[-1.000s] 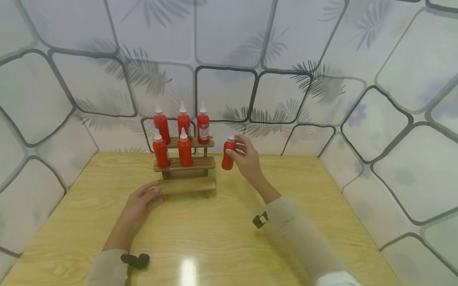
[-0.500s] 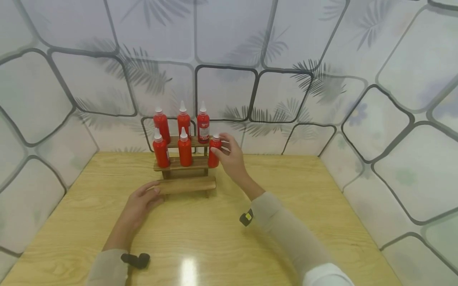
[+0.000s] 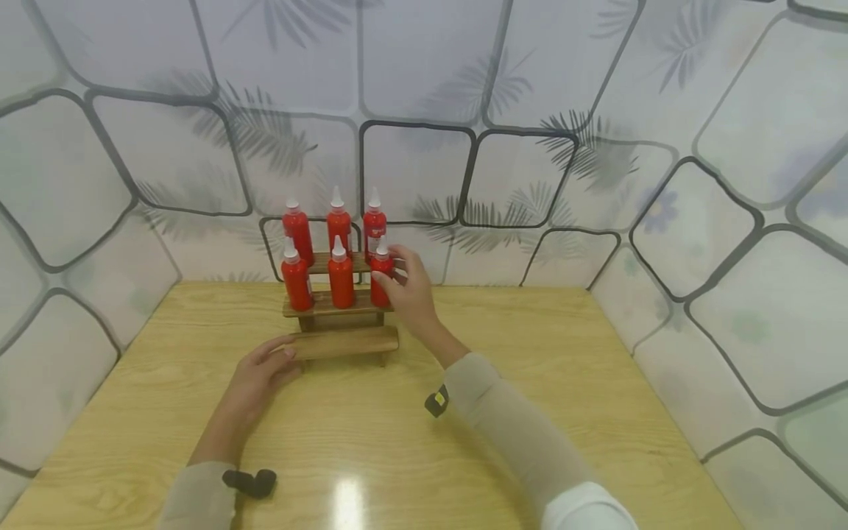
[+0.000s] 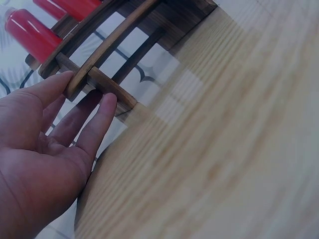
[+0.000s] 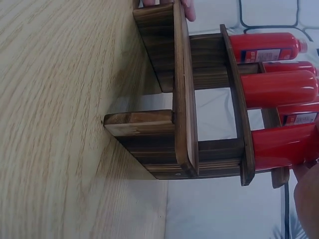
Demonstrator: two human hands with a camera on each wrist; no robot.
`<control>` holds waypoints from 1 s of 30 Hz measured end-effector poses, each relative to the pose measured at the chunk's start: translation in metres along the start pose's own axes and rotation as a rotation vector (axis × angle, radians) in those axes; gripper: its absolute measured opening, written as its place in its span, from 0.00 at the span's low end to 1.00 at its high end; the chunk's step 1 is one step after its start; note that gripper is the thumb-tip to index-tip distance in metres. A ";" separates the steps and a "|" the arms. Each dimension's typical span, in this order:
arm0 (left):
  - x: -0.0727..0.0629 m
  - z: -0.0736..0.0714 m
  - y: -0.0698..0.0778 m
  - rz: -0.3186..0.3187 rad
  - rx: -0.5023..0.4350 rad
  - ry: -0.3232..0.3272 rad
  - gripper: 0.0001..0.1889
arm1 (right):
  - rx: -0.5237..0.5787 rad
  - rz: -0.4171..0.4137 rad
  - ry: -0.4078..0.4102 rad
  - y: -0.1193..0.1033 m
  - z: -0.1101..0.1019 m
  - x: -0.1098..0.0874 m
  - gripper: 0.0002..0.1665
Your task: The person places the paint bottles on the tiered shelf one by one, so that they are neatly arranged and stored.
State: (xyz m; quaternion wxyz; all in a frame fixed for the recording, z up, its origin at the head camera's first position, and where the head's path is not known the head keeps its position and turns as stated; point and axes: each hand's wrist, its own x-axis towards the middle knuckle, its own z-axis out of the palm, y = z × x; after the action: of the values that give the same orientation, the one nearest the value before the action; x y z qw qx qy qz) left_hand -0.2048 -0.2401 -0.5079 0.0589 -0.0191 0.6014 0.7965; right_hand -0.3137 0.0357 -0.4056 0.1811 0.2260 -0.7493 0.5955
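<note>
A three-step wooden rack [image 3: 344, 343] stands on the table. My right hand [image 3: 412, 294] grips a red squeeze bottle [image 3: 380, 285] with a white pointed cap, upright at the right end of the middle step. In the right wrist view, that bottle's base [image 5: 271, 149] meets the step. Two like bottles, a left one [image 3: 298, 285] and a centre one [image 3: 341, 281], share this step. Three more red bottles [image 3: 338, 227] line the top step. At the left end of the lowest step, my left hand [image 3: 260, 374] holds the rack, fingers about the plank end and leg [image 4: 109, 84].
The light wood table [image 3: 424, 449] extends in front of the rack and to both sides. Behind it rises a patterned wall [image 3: 424, 173], close to the top step. The bottles on the middle step partly hide those behind.
My right hand has carried the red squeeze bottle leftward, from beside the rack to the right end of the middle step. The left hand has stayed at the lowest step.
</note>
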 end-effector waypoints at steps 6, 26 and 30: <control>0.000 0.001 0.001 -0.002 0.002 0.003 0.19 | -0.017 0.005 0.003 -0.001 0.005 0.001 0.30; -0.002 0.006 0.001 0.019 0.052 0.032 0.23 | -0.168 0.011 -0.036 0.000 -0.027 -0.018 0.32; -0.006 0.008 0.008 0.039 0.159 0.095 0.26 | -0.320 0.036 -0.042 -0.001 -0.056 -0.032 0.34</control>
State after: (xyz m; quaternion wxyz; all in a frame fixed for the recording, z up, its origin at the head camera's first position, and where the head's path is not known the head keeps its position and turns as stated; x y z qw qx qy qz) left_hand -0.1993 -0.2351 -0.4975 0.0160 -0.0403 0.6651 0.7455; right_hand -0.2867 0.0944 -0.4094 0.1884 0.1934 -0.8422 0.4666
